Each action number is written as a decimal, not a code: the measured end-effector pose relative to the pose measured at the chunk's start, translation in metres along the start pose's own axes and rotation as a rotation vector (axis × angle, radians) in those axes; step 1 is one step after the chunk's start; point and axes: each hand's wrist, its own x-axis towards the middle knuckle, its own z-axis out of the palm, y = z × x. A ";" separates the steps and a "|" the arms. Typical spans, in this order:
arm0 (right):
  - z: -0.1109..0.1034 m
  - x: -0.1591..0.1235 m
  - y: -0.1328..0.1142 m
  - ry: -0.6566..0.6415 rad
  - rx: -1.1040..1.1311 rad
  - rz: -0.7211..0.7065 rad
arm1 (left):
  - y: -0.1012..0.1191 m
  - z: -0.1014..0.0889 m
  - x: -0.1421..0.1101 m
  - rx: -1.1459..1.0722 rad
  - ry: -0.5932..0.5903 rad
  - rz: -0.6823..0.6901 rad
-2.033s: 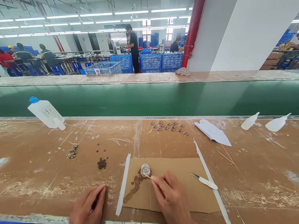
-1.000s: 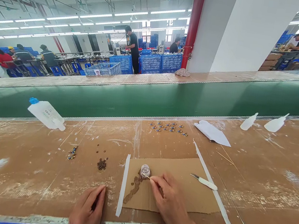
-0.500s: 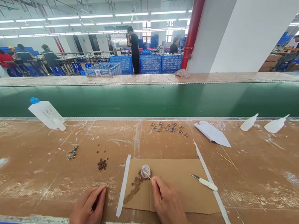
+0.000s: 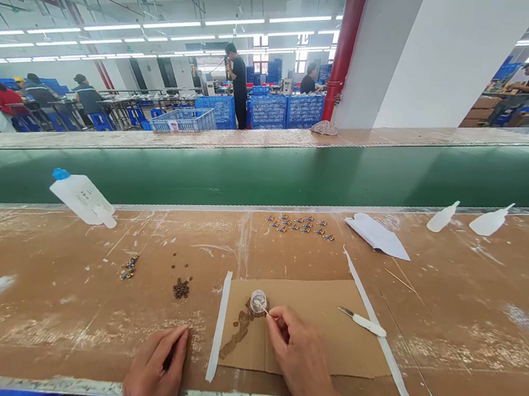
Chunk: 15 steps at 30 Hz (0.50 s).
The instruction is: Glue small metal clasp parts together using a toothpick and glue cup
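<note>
My right hand (image 4: 296, 355) pinches a thin stick (image 4: 264, 310) whose tip touches a small round clear cap (image 4: 258, 302) on a piece of cardboard (image 4: 323, 329). A dark wet stain (image 4: 236, 332) runs from the cap toward the table's near edge. My left hand (image 4: 155, 376) rests at the near edge with its fingers closed on something small and dark that I cannot make out. Left of the cardboard lie a white strip (image 4: 219, 325) and a small heap of dark beads (image 4: 181, 289).
A white-handled knife (image 4: 363, 321) lies on the cardboard. A white bottle with a blue cap (image 4: 82, 198) lies at the left, two small white bottles (image 4: 466, 219) at the right. A cluster of small blue-gold parts (image 4: 298, 224) and white paper (image 4: 377, 236) sit near the green conveyor (image 4: 248, 175). People work far behind.
My right hand drew the stick slightly in and out at the cap. The left hand stayed in place.
</note>
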 end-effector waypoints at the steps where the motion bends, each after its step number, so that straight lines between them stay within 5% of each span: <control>1: -0.001 0.001 0.000 0.014 -0.007 -0.012 | -0.001 0.000 -0.001 -0.003 -0.002 0.000; 9: -0.002 0.004 -0.005 0.099 -0.102 -0.135 | 0.000 0.000 0.001 0.009 -0.018 -0.028; 15: 0.001 -0.002 -0.005 0.047 -0.126 -0.162 | 0.006 -0.003 0.004 0.021 0.000 -0.015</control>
